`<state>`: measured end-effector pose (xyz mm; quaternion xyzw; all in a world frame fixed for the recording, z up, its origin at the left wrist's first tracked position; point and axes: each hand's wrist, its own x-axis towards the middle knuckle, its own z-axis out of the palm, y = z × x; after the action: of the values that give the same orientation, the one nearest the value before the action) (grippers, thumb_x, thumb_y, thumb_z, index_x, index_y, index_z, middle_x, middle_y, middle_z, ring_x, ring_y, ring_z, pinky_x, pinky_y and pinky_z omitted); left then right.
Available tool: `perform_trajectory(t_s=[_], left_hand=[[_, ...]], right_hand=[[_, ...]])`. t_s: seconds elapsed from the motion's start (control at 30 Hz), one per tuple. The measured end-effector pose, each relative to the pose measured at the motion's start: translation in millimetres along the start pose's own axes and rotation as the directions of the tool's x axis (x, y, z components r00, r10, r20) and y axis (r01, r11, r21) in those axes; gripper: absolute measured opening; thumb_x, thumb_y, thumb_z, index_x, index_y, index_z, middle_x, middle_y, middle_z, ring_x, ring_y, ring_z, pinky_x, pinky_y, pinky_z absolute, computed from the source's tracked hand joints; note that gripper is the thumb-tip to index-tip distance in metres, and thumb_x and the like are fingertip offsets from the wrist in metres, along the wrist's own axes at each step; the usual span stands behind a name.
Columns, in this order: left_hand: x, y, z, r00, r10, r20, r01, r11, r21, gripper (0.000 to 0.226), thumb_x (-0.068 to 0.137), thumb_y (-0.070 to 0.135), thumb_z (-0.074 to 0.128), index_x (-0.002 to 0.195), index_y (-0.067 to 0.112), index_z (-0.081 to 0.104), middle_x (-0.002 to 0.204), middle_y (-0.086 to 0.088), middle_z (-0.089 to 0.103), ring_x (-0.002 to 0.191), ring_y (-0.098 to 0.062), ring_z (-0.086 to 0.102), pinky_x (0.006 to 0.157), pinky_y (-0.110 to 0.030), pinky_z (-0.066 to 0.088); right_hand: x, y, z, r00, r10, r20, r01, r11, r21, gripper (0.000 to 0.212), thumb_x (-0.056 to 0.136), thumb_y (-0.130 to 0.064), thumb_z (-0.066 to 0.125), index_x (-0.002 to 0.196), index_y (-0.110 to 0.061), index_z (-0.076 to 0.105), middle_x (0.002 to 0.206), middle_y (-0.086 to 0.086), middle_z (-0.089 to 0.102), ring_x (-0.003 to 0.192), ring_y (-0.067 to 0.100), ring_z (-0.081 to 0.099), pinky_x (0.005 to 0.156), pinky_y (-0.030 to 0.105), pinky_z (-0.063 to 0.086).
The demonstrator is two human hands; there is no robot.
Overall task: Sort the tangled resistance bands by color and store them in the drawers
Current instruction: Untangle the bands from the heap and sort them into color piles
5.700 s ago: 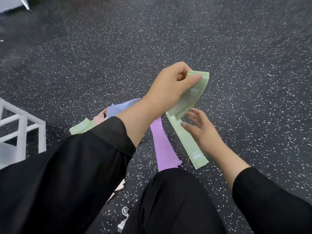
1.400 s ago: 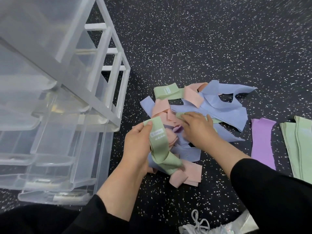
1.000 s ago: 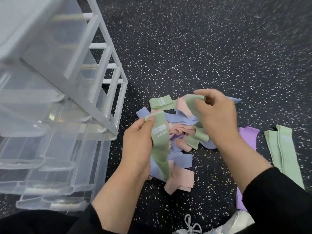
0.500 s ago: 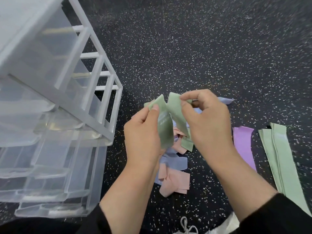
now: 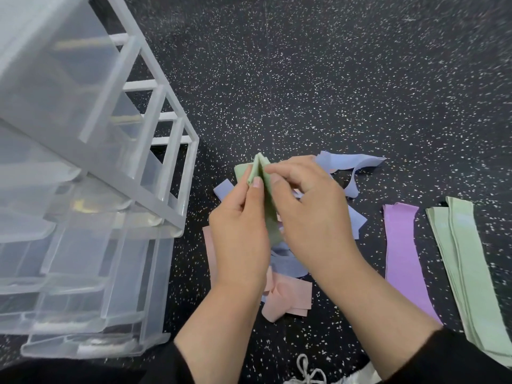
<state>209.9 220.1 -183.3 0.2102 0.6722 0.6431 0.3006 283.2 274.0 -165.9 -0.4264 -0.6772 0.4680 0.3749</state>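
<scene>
Pinching one green band (image 5: 264,198) between them, the left hand (image 5: 241,234) and right hand (image 5: 310,214) hold it up over the tangled pile (image 5: 288,267) of blue and pink bands. Early days, by my read: only a purple band (image 5: 404,253) and two sorted green bands (image 5: 468,261) lie straight on the right, and the clear drawer unit (image 5: 91,206) on the left looks shut. Underneath it all is dark speckled rubber floor (image 5: 318,87), gym-style.

Two hands: left hand (image 5: 240,239), right hand (image 5: 310,217). One clear drawer unit (image 5: 83,189), one purple band (image 5: 403,253) and two laid-out green bands (image 5: 471,270) (the tangled pile's (image 5: 288,273) bands overlap too much to count).
</scene>
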Motion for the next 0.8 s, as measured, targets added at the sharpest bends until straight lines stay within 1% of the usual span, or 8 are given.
perform_trajectory(t_s=[0.1, 0.27, 0.4, 0.47, 0.57, 0.63, 0.73, 0.8], left_hand=[[2, -1, 0, 0.998, -0.056, 0.042, 0.057, 0.998, -0.035, 0.027, 0.105, 0.022, 0.052, 0.120, 0.020, 0.075, 0.085, -0.008, 0.067, 0.078, -0.018, 0.054, 0.073, -0.038, 0.045], [12, -7, -11, 0.992, -0.076, 0.099, 0.093, 0.981, -0.169, 0.023, 0.103, 0.019, 0.055, 0.108, 0.024, 0.077, 0.103, -0.018, 0.068, 0.095, -0.029, 0.056, 0.088, -0.045, 0.047], [26, -7, -25, 0.996, -0.062, -0.061, 0.047, 0.974, -0.220, 0.026, 0.105, 0.016, 0.054, 0.091, 0.021, 0.074, 0.092, -0.008, 0.068, 0.087, -0.022, 0.060, 0.078, -0.039, 0.052], [34, 2, -33, 0.993, -0.001, -0.118, -0.026, 0.972, -0.235, 0.028, 0.102, 0.016, 0.056, 0.081, 0.025, 0.072, 0.082, 0.002, 0.065, 0.076, -0.011, 0.057, 0.072, -0.031, 0.049], [43, 16, -41, 0.985, 0.108, -0.135, -0.145, 0.943, -0.301, 0.026, 0.098, 0.013, 0.054, 0.083, 0.023, 0.074, 0.091, -0.006, 0.067, 0.085, -0.015, 0.060, 0.080, -0.030, 0.049], [46, 20, -42, 0.986, 0.150, -0.078, -0.167, 0.935, -0.314, 0.027, 0.099, 0.012, 0.051, 0.093, 0.019, 0.076, 0.106, -0.019, 0.072, 0.100, -0.027, 0.064, 0.092, -0.038, 0.051], [47, 20, -44, 0.992, 0.122, -0.035, -0.127, 0.945, -0.302, 0.021, 0.098, 0.017, 0.054, 0.095, 0.017, 0.074, 0.113, -0.034, 0.069, 0.111, -0.050, 0.063, 0.105, -0.060, 0.047], [46, 19, -45, 0.997, 0.069, -0.043, -0.078, 0.957, -0.279, 0.015, 0.094, 0.024, 0.060, 0.094, 0.020, 0.074, 0.121, -0.042, 0.060, 0.113, -0.053, 0.060, 0.107, -0.073, 0.038]], right_hand=[[-7, -3, 5, 0.994, 0.072, 0.083, -0.080, 0.992, 0.094, 0.021, 0.101, -0.019, 0.050, 0.102, -0.028, 0.068, 0.094, -0.012, 0.071, 0.085, 0.003, 0.065, 0.076, 0.027, 0.052], [0, -1, 3, 0.971, 0.094, 0.222, -0.147, 0.960, 0.236, 0.019, 0.099, -0.022, 0.045, 0.101, -0.031, 0.061, 0.105, -0.006, 0.076, 0.103, 0.010, 0.071, 0.095, 0.045, 0.056], [30, 10, -32, 0.995, 0.102, 0.017, -0.103, 0.972, 0.209, 0.017, 0.104, -0.012, 0.048, 0.100, -0.019, 0.063, 0.096, 0.000, 0.077, 0.089, 0.016, 0.074, 0.085, 0.037, 0.060], [49, 33, -52, 0.982, 0.175, -0.066, -0.173, 0.984, 0.045, 0.015, 0.101, -0.016, 0.052, 0.097, -0.022, 0.065, 0.094, -0.003, 0.076, 0.086, 0.016, 0.073, 0.086, 0.043, 0.060], [59, 80, -61, 0.933, 0.352, 0.076, -0.317, 0.903, -0.289, 0.013, 0.096, -0.022, 0.059, 0.101, -0.023, 0.071, 0.096, -0.007, 0.074, 0.086, 0.020, 0.069, 0.083, 0.040, 0.056], [55, 105, -52, 0.880, 0.438, 0.184, -0.319, 0.831, -0.456, 0.021, 0.095, -0.023, 0.063, 0.114, -0.017, 0.069, 0.111, -0.004, 0.071, 0.091, 0.017, 0.064, 0.083, 0.029, 0.047], [44, 133, -34, 0.793, 0.530, 0.301, -0.274, 0.752, -0.600, 0.044, 0.091, -0.027, 0.070, 0.133, -0.019, 0.059, 0.131, 0.001, 0.062, 0.112, 0.022, 0.061, 0.092, 0.031, 0.047], [36, 150, -25, 0.769, 0.562, 0.306, -0.230, 0.689, -0.687, 0.063, 0.086, -0.026, 0.074, 0.144, -0.020, 0.049, 0.144, 0.005, 0.050, 0.127, 0.026, 0.052, 0.101, 0.036, 0.045]])
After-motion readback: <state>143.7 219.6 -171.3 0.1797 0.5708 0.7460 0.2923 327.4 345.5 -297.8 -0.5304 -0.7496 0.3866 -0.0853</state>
